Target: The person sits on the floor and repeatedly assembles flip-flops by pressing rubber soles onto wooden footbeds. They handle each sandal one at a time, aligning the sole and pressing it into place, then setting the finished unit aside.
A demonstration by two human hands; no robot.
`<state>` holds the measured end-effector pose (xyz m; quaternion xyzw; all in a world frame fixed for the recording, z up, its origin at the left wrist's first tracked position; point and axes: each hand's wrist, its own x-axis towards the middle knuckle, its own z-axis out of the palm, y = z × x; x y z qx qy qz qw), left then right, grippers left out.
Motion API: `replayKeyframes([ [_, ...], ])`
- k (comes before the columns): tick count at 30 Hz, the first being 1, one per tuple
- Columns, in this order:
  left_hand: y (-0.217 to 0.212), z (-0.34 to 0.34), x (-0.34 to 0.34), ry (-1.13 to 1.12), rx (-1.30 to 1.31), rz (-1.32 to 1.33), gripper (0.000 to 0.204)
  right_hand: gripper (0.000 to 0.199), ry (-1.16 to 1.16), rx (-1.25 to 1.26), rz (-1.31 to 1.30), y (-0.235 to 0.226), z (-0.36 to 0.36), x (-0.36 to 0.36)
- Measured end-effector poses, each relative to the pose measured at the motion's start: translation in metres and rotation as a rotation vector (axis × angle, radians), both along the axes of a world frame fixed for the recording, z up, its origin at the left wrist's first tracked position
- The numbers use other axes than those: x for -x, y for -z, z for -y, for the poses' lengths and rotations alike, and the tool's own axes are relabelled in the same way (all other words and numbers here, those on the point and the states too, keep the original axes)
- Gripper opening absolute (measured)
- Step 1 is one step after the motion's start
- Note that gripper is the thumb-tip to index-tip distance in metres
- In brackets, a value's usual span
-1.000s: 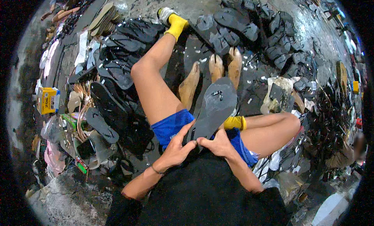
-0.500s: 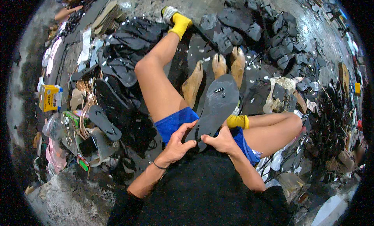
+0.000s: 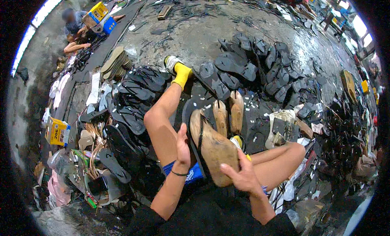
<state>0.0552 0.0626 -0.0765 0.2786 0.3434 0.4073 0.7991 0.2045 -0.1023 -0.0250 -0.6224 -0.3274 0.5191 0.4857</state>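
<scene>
Where a grey sole showed a second earlier, a wooden foot form [image 3: 217,152] now faces up, heel in the right hand [image 3: 243,176], left hand [image 3: 183,149] outstretched beside it, black sandal [image 3: 187,114] along its left edge, strap [image 3: 200,134] seemingly accessible.

Pale tan on the wooden foot last [image 3: 219,154], streaked with brown and smudged dark grey; plain black on the thong strap [image 3: 200,134] over it and on the sandal sole [image 3: 186,114]. Light tan again on the farther pair of lasts [image 3: 219,119]. Bright yellow on the sock [image 3: 182,75], royal blue with a white print on the shorts [image 3: 197,171], black on the shirt [image 3: 195,215] and wristband [image 3: 179,174]. Charcoal on the heaped flip-flops [image 3: 140,89], yellow and white on the small carton [image 3: 58,131], pink on the plastic bag [image 3: 58,187], mottled grey on the floor [image 3: 183,36].
</scene>
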Motion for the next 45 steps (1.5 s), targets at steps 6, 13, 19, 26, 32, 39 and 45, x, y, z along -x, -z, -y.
replayKeyframes([
  [6,-0.029,-0.045,0.03,0.101,0.61,0.961,0.071,0.064,0.308,0.236,0.125,0.07,0.016,-0.089],
  [13,0.033,0.012,0.006,0.36,0.593,1.168,0.092,0.049,0.041,-0.228,0.532,0.056,-0.091,-0.094],
  [19,0.001,0.019,0.023,0.315,0.023,0.422,0.08,0.022,-0.54,-0.29,0.629,0.008,-0.181,-0.06],
  [26,0.013,-0.081,0.109,-0.237,-0.305,-0.325,0.05,0.075,-0.112,-0.204,0.973,0.141,-0.266,-0.111],
  [32,0.018,-0.148,0.153,-0.592,-0.423,-1.017,0.093,0.06,0.08,0.262,0.973,0.22,-0.273,-0.139],
  [39,0.006,-0.09,0.049,-0.26,-0.558,-0.655,0.061,0.031,0.309,-0.251,0.555,0.161,-0.2,-0.031],
  [45,-0.055,-0.048,0.017,-0.283,-0.422,-0.58,0.07,0.035,-0.168,-0.522,0.802,0.057,-0.074,0.037],
])
